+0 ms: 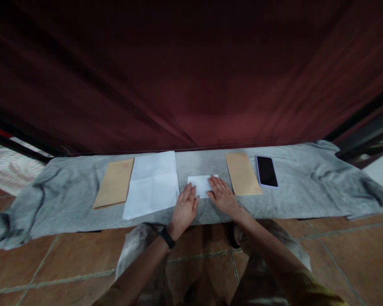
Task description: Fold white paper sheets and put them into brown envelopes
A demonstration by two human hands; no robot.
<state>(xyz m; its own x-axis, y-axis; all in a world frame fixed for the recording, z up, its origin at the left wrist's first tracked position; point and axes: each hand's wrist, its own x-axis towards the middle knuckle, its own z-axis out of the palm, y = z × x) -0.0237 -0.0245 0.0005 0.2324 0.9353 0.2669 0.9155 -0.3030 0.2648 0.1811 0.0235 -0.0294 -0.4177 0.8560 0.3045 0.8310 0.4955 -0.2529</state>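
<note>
A small folded sheet of white paper [200, 185] lies flat on the grey cloth between my hands. My left hand [185, 208], with a dark band on its wrist, rests on the paper's left edge, fingers stretched out. On the right edge, my right hand [222, 194] presses down with its fingers extended and slightly spread. Left of my hands is a stack of larger white sheets [153, 182] with fold creases. A brown envelope [243, 174] lies just beyond my right hand.
Several brown envelopes [114, 182] seem stacked at the left, beside the white sheets. A phone [267, 171] in a purple case lies on the right. Grey cloth [303, 182] covers the narrow bench, rumpled at both ends. A dark red curtain [191, 85] hangs behind it.
</note>
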